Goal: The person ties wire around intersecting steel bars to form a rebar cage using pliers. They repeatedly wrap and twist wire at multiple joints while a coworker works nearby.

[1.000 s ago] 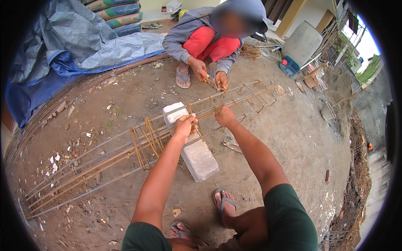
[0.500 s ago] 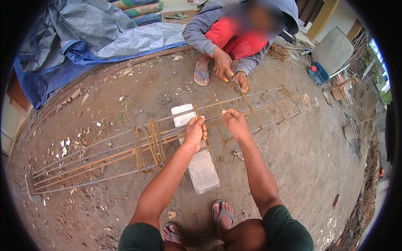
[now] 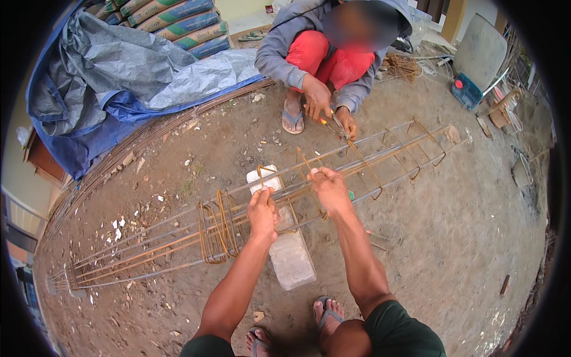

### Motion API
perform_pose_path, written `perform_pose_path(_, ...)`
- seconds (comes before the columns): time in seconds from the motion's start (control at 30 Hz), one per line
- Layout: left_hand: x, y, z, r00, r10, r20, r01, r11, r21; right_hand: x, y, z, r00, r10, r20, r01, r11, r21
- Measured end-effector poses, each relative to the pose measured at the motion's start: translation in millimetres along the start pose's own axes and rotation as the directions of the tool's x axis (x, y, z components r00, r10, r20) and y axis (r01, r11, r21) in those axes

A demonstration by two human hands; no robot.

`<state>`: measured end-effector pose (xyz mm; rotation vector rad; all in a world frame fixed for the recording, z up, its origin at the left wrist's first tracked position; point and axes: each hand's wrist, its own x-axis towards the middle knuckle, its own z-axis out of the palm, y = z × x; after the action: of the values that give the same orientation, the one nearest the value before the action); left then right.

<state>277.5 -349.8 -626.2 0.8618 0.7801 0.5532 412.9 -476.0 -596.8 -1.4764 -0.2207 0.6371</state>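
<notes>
Cage (image 3: 292, 191) of long grey and rust-brown steel bars with bent-wire stirrups, slender and openwork, lying across the centre of view from 8 to 2 o'clock. Two bare hands: left hand (image 3: 263, 215) clamped on one rust-brown wire stirrup (image 3: 260, 171); right hand (image 3: 331, 191), towards 3 o'clock, pinched on a second rust-brown stirrup (image 3: 303, 157). Two pale rectangular blocks: white block (image 3: 253, 178) near centre, grey block (image 3: 292, 262) at 6 o'clock. At 1 o'clock, one grey-hooded co-worker (image 3: 285, 56) with one pair of yellow-marked metal pliers (image 3: 336, 124). At 2 o'clock, one blue, red-capped plastic container (image 3: 467, 95).
</notes>
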Motion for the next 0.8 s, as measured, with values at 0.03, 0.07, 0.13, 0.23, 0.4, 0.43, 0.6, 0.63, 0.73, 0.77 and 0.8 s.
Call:
perform_pose_path(0.03, -3, 4, -5, 1.000, 0.018, -0.009, -0.018, 1.000, 0.014, -2, 0, 0, 1.000, -0.011, -0.004, 0.011, 1.000, 0.014)
perform_pose_path(0.07, -6, 9, -11, 0.999, 0.037, -0.018, -0.037, 0.999, 0.029, -2, 0, 1, 1.000, -0.023, -0.007, 0.023, 0.999, 0.027)
perform_pose_path(0.13, -6, 22, -28, 0.996, 0.050, -0.069, -0.045, 0.996, 0.078, -2, 1, 2, 0.999, -0.048, -0.003, 0.048, 0.998, 0.039)
perform_pose_path(0.23, -10, 38, -56, 0.993, 0.054, -0.107, -0.030, 0.975, 0.218, 2, 6, 2, 0.998, -0.062, -0.003, 0.062, 0.998, 0.029)
perform_pose_path(0.4, 1, 36, -100, 0.989, 0.062, -0.131, -0.011, 0.934, 0.357, 9, 26, 5, 0.999, -0.029, -0.041, 0.030, 0.999, 0.012)
perform_pose_path(0.43, 4, 31, -111, 0.986, 0.074, -0.149, -0.012, 0.924, 0.381, 7, 23, 9, 0.999, -0.026, -0.033, 0.026, 1.000, -0.002)
perform_pose_path(0.6, 9, 23, -107, 0.992, 0.102, -0.078, -0.047, 0.853, 0.519, 4, 21, 11, 0.999, -0.030, -0.034, 0.028, 0.998, -0.064)
perform_pose_path(0.63, 3, 27, -99, 0.996, 0.052, -0.069, -0.009, 0.854, 0.520, 3, 24, 8, 0.999, -0.047, -0.016, 0.046, 0.996, -0.079)
perform_pose_path(0.73, -10, 30, -73, 0.999, -0.030, -0.016, 0.034, 0.842, 0.538, 11, 33, -4, 0.987, -0.158, 0.009, 0.155, 0.958, -0.243)
perform_pose_path(0.77, -10, 26, -71, 1.000, -0.006, 0.003, 0.003, 0.804, 0.595, 17, 39, -11, 0.974, -0.227, 0.009, 0.214, 0.901, -0.378)
perform_pose_path(0.8, -7, 21, -75, 1.000, 0.027, 0.014, -0.030, 0.760, 0.649, 18, 38, -10, 0.955, -0.294, 0.031, 0.270, 0.823, -0.500)
